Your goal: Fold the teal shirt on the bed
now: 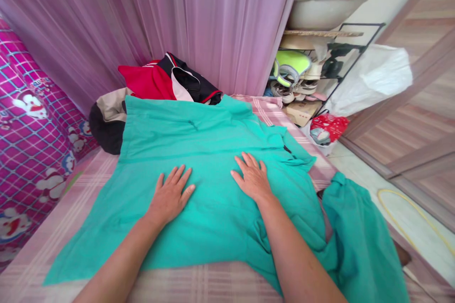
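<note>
We lay left hand (pixel 170 196) and right hand (pixel 253 179) on green garment (pixel 209 161), both with grip released, seemingly to keep it flat; other clothes (pixel 151 80) lie toward eleven o'clock, perhaps leaving room.

Two bare forearms (pixel 122 253) taper to narrower wrists (pixel 155 218) and slender, round-tipped fingers (pixel 185 178).
</note>
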